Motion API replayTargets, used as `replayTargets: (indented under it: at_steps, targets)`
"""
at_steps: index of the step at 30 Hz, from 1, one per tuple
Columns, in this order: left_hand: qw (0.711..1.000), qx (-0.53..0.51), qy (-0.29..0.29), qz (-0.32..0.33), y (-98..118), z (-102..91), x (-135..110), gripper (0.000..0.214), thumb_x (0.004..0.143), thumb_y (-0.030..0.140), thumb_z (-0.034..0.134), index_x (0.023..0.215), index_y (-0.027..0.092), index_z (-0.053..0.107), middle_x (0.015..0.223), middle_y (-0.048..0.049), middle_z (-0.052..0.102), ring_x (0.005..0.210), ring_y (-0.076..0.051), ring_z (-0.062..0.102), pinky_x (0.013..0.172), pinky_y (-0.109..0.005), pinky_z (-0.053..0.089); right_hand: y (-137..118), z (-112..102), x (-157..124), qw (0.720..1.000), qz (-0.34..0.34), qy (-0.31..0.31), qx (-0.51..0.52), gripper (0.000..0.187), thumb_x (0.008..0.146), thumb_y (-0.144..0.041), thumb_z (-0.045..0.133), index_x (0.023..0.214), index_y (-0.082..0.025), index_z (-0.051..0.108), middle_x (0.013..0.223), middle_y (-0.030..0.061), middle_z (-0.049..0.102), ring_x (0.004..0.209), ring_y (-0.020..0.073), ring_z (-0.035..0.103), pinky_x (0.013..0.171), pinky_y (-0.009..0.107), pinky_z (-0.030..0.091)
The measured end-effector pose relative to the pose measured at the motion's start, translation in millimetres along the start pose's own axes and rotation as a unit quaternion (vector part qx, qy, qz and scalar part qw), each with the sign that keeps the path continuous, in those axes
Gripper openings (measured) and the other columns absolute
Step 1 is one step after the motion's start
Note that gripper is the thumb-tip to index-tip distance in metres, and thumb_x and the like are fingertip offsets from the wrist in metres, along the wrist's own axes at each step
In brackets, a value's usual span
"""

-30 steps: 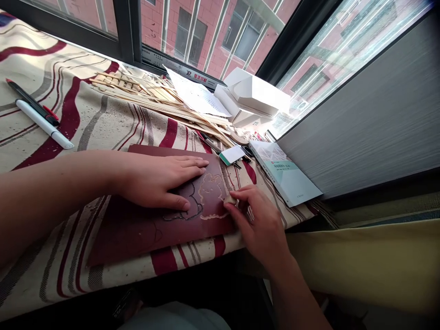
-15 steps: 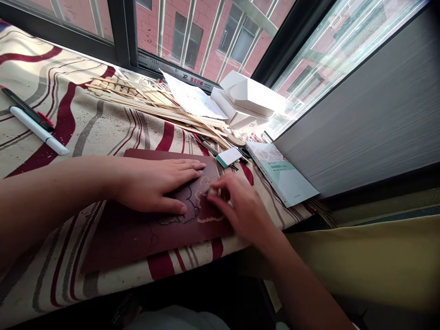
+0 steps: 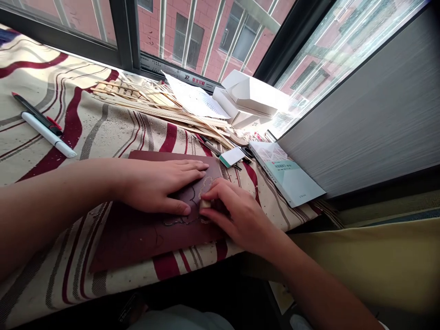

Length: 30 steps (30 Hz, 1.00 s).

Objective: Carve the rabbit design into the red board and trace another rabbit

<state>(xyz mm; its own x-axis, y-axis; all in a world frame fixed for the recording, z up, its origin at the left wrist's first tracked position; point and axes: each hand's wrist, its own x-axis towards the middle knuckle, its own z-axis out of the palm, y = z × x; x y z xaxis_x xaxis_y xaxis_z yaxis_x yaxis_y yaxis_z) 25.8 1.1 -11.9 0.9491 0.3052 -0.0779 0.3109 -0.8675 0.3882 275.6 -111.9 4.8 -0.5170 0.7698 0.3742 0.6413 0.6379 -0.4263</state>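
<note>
A reddish-brown sheet, which looks like sandpaper, lies on the striped cloth near the front edge. Dark curved lines and a pale, dusty looping trail mark its right half. My left hand rests flat on it, fingers stretched out and thumb apart. Between the thumb and fingers of my right hand is a small pale wooden block, pressed to the sheet over the pale trail. My fingers cover part of the block, so its full shape is hidden.
Thin wooden strips, a paper and white boxes lie by the window. A book sits at right, beside a small white-and-green box. A white pen and a black pen lie at left.
My right hand has shifted slightly left and down over the sheet with the block, which now shows more clearly. My left hand stays flat in place; the whole view has moved a little.
</note>
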Motion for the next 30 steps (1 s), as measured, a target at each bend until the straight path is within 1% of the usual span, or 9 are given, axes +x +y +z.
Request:
replayTargets:
  at_steps: [5, 8, 9, 13, 17, 19, 22, 26, 30]
  targets:
    - [1.000, -0.003, 0.008, 0.003, 0.5, -0.1, 0.3, 0.104, 0.102, 0.079, 0.050, 0.178, 0.010, 0.034, 0.189, -0.0179, 0.023, 0.177, -0.037, 0.019, 0.143, -0.047, 0.017, -4.7, -0.8, -0.2, 0.996, 0.051, 0.066, -0.027, 0.012, 0.102, -0.015, 0.071, 0.102, -0.021, 0.062, 0.102, 0.0069, 0.076, 0.094, 0.0233, 0.072, 0.085, 0.034, 0.058]
    - [1.000, -0.002, 0.001, 0.000, 2.2, -1.3, 1.1, 0.104, 0.102, 0.079, 0.051, 0.177, 0.009, 0.035, 0.188, -0.0189, 0.025, 0.176, -0.038, 0.020, 0.143, -0.046, 0.018, -10.6, -2.8, -1.4, 0.999, -0.001, -0.030, 0.016, 0.008, 0.105, -0.017, 0.072, 0.105, -0.020, 0.064, 0.102, 0.0063, 0.076, 0.094, 0.0203, 0.073, 0.081, 0.029, 0.057]
    - [1.000, -0.002, 0.001, -0.001, 2.4, -1.4, 1.5, 0.104, 0.101, 0.079, 0.051, 0.177, 0.010, 0.036, 0.188, -0.0191, 0.025, 0.176, -0.038, 0.020, 0.143, -0.045, 0.018, -11.7, -3.5, -2.2, 0.999, -0.007, -0.030, 0.014, 0.008, 0.106, -0.017, 0.072, 0.105, -0.020, 0.064, 0.102, 0.0058, 0.075, 0.093, 0.0198, 0.072, 0.081, 0.029, 0.056]
    - [1.000, -0.002, 0.003, -0.007, 4.0, -1.7, 3.0, 0.104, 0.101, 0.078, 0.052, 0.177, 0.009, 0.036, 0.188, -0.0198, 0.024, 0.176, -0.039, 0.021, 0.143, -0.047, 0.019, -11.8, -5.1, -7.0, 0.996, 0.054, 0.063, -0.010, 0.017, 0.099, -0.011, 0.078, 0.101, -0.020, 0.063, 0.095, 0.0039, 0.074, 0.086, 0.0192, 0.070, 0.077, 0.029, 0.055]
    - [1.000, 0.006, -0.011, -0.013, 11.7, -7.2, 2.0, 0.102, 0.100, 0.073, 0.057, 0.177, 0.009, 0.036, 0.188, -0.0191, 0.026, 0.176, -0.037, 0.021, 0.143, -0.046, 0.019, -8.8, -4.1, -7.8, 0.999, -0.008, -0.025, 0.030, 0.010, 0.105, -0.020, 0.074, 0.107, -0.021, 0.065, 0.102, 0.0050, 0.075, 0.091, 0.0187, 0.072, 0.080, 0.028, 0.057]
    - [0.999, 0.001, -0.021, -0.024, 16.2, -12.9, 0.7, 0.097, 0.102, 0.068, 0.058, 0.176, 0.009, 0.037, 0.188, -0.0192, 0.026, 0.177, -0.036, 0.020, 0.143, -0.046, 0.019, -4.9, -2.8, -4.4, 1.000, 0.020, 0.021, 0.001, 0.011, 0.104, -0.018, 0.073, 0.102, -0.022, 0.063, 0.101, 0.0045, 0.076, 0.091, 0.0200, 0.072, 0.082, 0.031, 0.057]
    - [0.999, -0.017, -0.025, -0.023, 18.4, -23.1, -1.3, 0.078, 0.110, 0.054, 0.043, 0.174, 0.010, 0.043, 0.188, -0.0162, 0.028, 0.177, -0.031, 0.021, 0.143, -0.043, 0.019, -3.0, -0.3, -0.1, 0.996, 0.037, 0.079, -0.027, 0.016, 0.101, -0.017, 0.076, 0.098, -0.023, 0.061, 0.097, 0.0047, 0.076, 0.090, 0.0216, 0.072, 0.081, 0.032, 0.057]
    - [0.996, -0.082, 0.011, -0.031, 11.6, -36.1, -4.9, 0.070, 0.112, 0.044, 0.035, 0.176, 0.016, 0.040, 0.185, -0.0079, 0.038, 0.172, -0.022, 0.034, 0.139, -0.034, 0.026, -4.0, 0.6, 0.9, 0.999, -0.044, -0.009, -0.014, 0.007, 0.107, -0.019, 0.071, 0.103, -0.021, 0.065, 0.098, 0.0056, 0.075, 0.089, 0.0203, 0.072, 0.079, 0.030, 0.057]
    - [0.978, -0.186, 0.057, -0.071, 5.9, -44.2, -9.1, 0.066, 0.110, 0.041, 0.041, 0.173, 0.022, 0.047, 0.179, -0.0056, 0.050, 0.167, -0.023, 0.045, 0.136, -0.038, 0.036, 2.1, -0.9, 3.8, 0.992, 0.052, 0.092, -0.071, 0.022, 0.095, -0.014, 0.082, 0.095, -0.021, 0.061, 0.093, 0.0057, 0.076, 0.085, 0.0229, 0.072, 0.075, 0.032, 0.054]
